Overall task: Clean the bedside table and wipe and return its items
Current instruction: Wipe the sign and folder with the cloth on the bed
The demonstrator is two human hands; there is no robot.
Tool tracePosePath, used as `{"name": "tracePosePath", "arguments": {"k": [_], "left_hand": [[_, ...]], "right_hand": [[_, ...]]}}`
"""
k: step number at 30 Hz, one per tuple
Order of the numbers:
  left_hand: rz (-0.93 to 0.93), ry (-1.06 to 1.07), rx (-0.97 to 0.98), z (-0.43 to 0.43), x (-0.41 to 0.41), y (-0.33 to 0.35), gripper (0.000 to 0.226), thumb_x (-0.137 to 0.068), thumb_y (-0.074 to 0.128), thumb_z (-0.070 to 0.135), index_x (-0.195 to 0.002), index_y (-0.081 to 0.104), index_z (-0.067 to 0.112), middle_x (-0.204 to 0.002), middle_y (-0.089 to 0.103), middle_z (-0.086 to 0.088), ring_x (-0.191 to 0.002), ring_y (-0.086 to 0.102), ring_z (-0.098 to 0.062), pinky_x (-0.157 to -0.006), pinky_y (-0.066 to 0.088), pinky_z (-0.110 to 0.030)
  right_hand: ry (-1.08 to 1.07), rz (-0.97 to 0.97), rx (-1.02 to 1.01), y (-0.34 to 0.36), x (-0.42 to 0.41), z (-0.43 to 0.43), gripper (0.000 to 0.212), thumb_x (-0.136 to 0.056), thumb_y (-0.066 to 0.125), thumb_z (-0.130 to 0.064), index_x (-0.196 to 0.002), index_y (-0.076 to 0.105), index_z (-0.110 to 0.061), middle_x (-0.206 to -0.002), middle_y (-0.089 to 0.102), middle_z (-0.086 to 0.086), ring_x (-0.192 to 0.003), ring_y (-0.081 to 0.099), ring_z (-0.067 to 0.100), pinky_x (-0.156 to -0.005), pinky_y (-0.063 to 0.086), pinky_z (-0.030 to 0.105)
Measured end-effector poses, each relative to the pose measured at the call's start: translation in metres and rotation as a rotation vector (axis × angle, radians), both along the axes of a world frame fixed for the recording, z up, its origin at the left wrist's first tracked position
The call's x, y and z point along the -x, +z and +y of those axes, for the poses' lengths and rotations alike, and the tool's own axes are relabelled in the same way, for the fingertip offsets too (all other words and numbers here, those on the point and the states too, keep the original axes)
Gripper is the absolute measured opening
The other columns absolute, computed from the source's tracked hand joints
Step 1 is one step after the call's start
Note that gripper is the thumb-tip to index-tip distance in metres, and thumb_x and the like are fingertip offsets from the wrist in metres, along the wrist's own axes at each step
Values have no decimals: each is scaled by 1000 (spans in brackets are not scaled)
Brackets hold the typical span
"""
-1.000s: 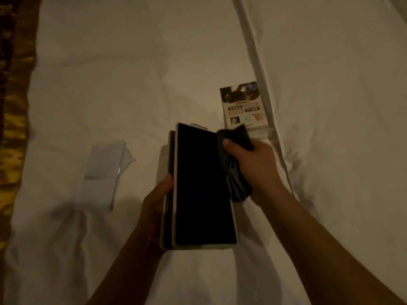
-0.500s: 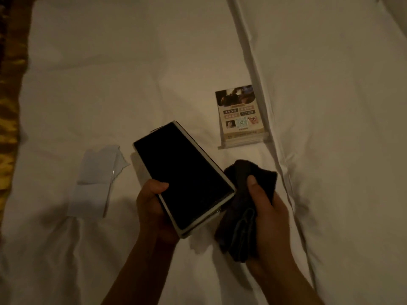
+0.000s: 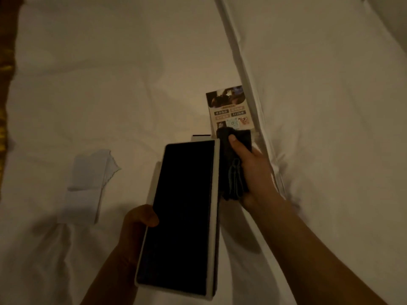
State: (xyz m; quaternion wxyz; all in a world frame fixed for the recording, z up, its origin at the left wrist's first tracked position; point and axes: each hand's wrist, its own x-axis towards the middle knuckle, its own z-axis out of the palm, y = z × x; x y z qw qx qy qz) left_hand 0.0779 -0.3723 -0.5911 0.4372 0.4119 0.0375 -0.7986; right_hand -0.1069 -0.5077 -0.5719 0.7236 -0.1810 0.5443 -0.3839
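Flat black panel [image 3: 182, 216] at centre, above a white bed [image 3: 110, 84]. The left hand [image 3: 138, 221] grips its left edge, thumb on the face. The right hand [image 3: 253, 170], at 2 o'clock, clutches a dark cloth [image 3: 233, 172] against its right edge. It looks stiff and slick; hold it by the white rim.

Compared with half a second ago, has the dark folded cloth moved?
Yes. The dark folded cloth in the right hand moved up the picture toward the printed card, now covering its lower edge.
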Motion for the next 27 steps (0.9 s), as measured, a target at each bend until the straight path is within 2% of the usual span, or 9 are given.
{"name": "tracePosePath", "arguments": {"k": [3, 6, 8, 11, 13, 17, 21, 25, 27], "left_hand": [[67, 1, 75, -3, 0, 7, 54, -39, 85, 18, -88, 76, -1, -77, 72, -18, -66, 70, -34, -61, 58, -38], [-14, 67, 78, -5, -2, 11, 51, -81, 64, 31, -118, 67, -3, -107, 73, -24, -99, 70, -41, -83, 57, -49], [-105, 140, 44, -9, -8, 9, 49, -82, 55, 28, -117, 67, -4, -102, 74, -24, -91, 73, -42, -71, 60, -49], [-509, 140, 33, -14, -29, 10, 33, -67, 67, 33, -92, 81, 16, -91, 78, -17, -76, 76, -36, -56, 60, -40], [-681, 48, 103, -18, -46, 6, 43, -61, 75, 31, -103, 77, 21, -104, 76, -15, -89, 75, -35, -63, 61, -38], [-995, -83, -63, -28, -72, 2, 70, -44, 85, 17, -111, 66, 18, -106, 74, -17, -90, 73, -40, -65, 60, -39], [-1443, -234, -194, -40, -64, 9, 97, -54, 68, 29, -147, 40, 19, -132, 57, -22, -112, 59, -45, -96, 50, -59], [-2029, -448, 79, -68, -30, 30, 56, -65, 57, 32, -116, 67, 11, -104, 67, -21, -97, 61, -43, -89, 50, -51], [-1954, -398, 271, -93, 6, 30, 32, -81, 58, 27, -107, 69, 11, -102, 67, -15, -94, 62, -36, -88, 48, -46]], "right_hand": [[52, -47, -102, 2, -4, 26, 30, -88, 70, -31, -107, 73, -9, -105, 74, 19, -96, 71, 39, -89, 57, 50], [159, -6, -127, 7, -7, 57, 30, -83, 74, -34, -98, 76, -8, -97, 76, 17, -89, 74, 35, -81, 61, 46], [236, 25, -132, 9, -6, 71, 30, -80, 76, -36, -93, 77, -9, -92, 76, 16, -83, 74, 33, -77, 61, 43], [328, 122, -73, 9, 2, 77, 22, -79, 77, -33, -85, 77, -13, -80, 75, 12, -71, 72, 27, -64, 59, 34], [338, 209, -16, 8, 10, 73, 17, -80, 77, -31, -86, 77, -15, -83, 76, 11, -76, 73, 30, -66, 60, 33], [287, 291, 40, 10, 25, 53, 13, -81, 77, -28, -86, 76, -17, -81, 76, 8, -75, 74, 25, -59, 58, 27], [230, 310, 73, 15, 37, 30, 5, -81, 77, -30, -82, 76, -25, -78, 76, 4, -68, 73, 20, -54, 56, 24], [210, 342, 104, 17, 44, 14, 4, -81, 76, -33, -83, 76, -29, -78, 76, 1, -68, 73, 19, -57, 58, 28], [197, 334, 119, 19, 48, 9, 4, -81, 76, -31, -83, 76, -27, -78, 76, 2, -68, 73, 18, -56, 57, 25]]}}
